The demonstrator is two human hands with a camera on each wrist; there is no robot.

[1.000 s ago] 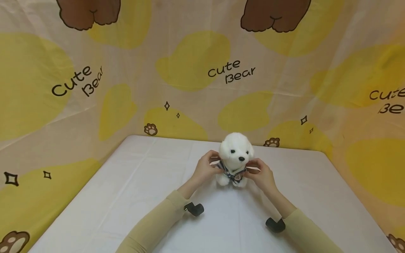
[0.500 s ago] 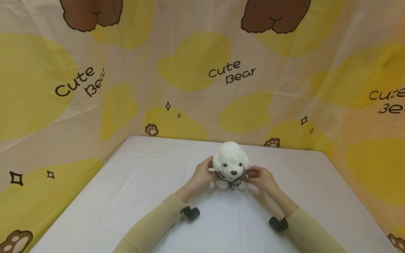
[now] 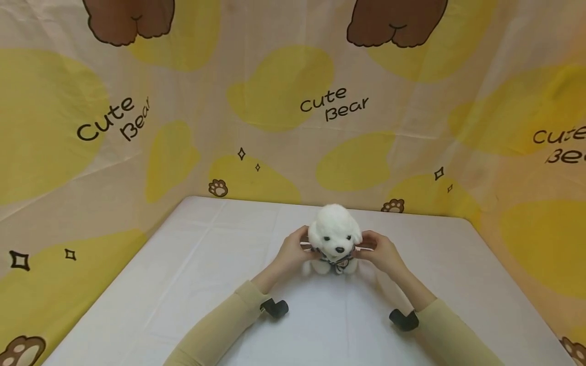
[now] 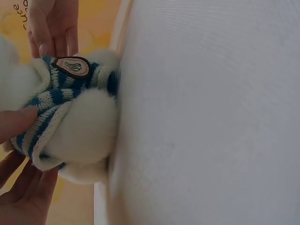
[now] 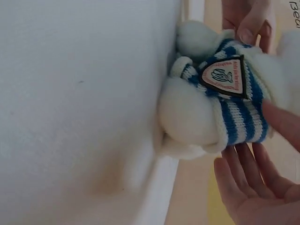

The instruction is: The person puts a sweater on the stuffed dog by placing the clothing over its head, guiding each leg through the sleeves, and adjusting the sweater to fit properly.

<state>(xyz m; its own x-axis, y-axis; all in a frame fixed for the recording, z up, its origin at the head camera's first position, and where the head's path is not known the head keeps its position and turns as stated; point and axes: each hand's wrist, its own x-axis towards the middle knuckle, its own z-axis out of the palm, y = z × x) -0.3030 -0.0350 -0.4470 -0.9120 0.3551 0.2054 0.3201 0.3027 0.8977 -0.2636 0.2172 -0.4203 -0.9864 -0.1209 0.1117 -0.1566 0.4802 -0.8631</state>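
Observation:
A white plush dog [image 3: 334, 231] with dark eyes and nose sits upright on the table, facing me. It wears a blue-and-white striped knitted sweater [image 4: 47, 110] with a badge patch [image 5: 224, 76] on the front. My left hand [image 3: 295, 250] holds the dog's side, its thumb on the sweater and its other fingers round toward the back. From the opposite side my right hand [image 3: 381, 252] holds it likewise, thumb in front and fingers behind. The dog's back and some fingertips are hidden.
A white-covered table [image 3: 220, 284] extends around the dog. A yellow and beige printed cloth [image 3: 274, 112] hangs behind it and along both sides. Black camera mounts [image 3: 276, 308] sit at the wrists, near the tabletop.
The dog's head has come lower and slightly left since a second ago, and its face tips down more. Over the last half second the right hand's fingers have risen a little along its side.

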